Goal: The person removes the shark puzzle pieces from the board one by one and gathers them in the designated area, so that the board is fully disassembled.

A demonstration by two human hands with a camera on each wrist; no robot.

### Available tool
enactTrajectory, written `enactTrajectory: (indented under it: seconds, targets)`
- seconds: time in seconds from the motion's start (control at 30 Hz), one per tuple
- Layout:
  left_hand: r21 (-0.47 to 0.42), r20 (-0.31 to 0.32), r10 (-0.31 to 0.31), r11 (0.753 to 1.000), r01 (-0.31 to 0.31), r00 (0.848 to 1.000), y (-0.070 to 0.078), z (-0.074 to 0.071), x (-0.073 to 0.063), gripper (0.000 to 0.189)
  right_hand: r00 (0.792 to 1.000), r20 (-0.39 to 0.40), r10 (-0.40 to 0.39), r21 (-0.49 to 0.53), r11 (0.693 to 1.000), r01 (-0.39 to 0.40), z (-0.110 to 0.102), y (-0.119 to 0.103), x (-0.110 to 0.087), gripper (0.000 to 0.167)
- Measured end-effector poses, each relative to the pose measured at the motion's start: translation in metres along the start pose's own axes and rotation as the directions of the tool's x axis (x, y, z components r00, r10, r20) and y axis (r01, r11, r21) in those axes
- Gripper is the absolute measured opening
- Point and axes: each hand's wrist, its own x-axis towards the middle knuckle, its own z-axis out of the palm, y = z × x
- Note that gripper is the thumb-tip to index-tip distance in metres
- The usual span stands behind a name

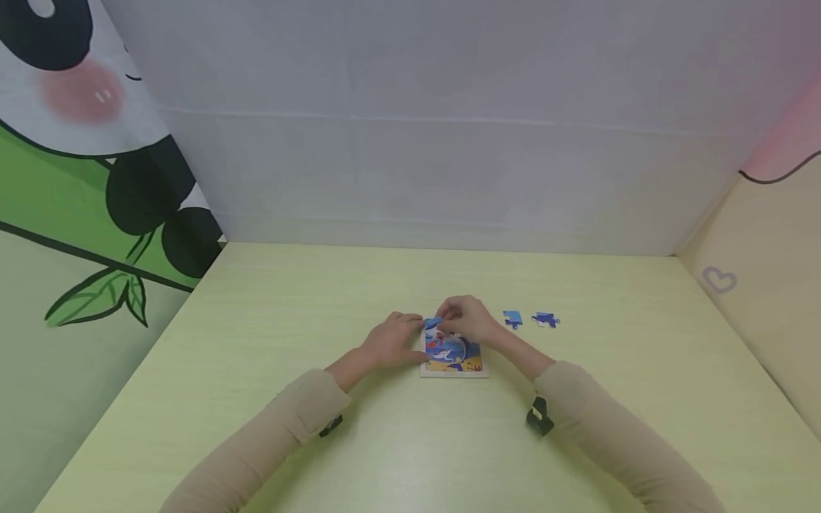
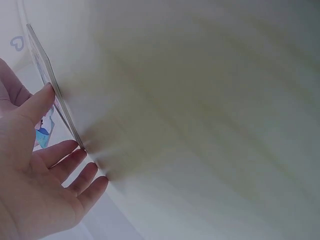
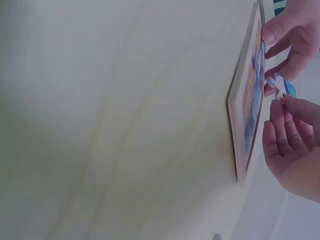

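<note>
Though thin, knobby-edged jigsaw pc (image 3: 283, 87)

Table (image 1: 410, 442): evenly lit to my eye, soft sheen in front
Sleeves (image 1: 256, 449): faint, blurry-edged shadows beneath
Back wall (image 1: 449, 178): dull grey, dimmer up top
Left hand (image 2: 40, 185): smudgy shadows beside it, wrist view hazy
Board (image 3: 251, 102): print blurred, low contrast

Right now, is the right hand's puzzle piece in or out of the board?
Out: the right fingers pinch the piece above the board.

The table (image 1: 410, 442) looks smooth and faintly glossy, the puzzle board (image 3: 237, 112) wooden, the sleeves (image 1: 288, 420) matt cloth.
</note>
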Motion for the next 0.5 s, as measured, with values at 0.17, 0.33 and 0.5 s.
enactTrajectory:
  seconds: [0.17,0.33,0.5]
  targets:
    - [0.001,0.006,-0.001,1.0,0.001,1.0,-0.001,0.001,0.001,0.067,1.0,-0.007,-0.007,-0.024,1.0,0.006,-0.012,-0.004,-0.005,0.011]
    - [-0.003,0.013,-0.004,1.0,0.004,1.0,-0.001,0.002,0.002,0.067,1.0,-0.028,-0.014,-0.031,0.999,0.013,-0.029,-0.001,-0.01,0.012]
    - [-0.002,0.005,0.013,1.0,-0.013,1.0,-0.001,0.001,0.001,0.066,0.998,-0.06,-0.004,-0.034,0.999,0.002,-0.05,0.005,-0.017,0.014]
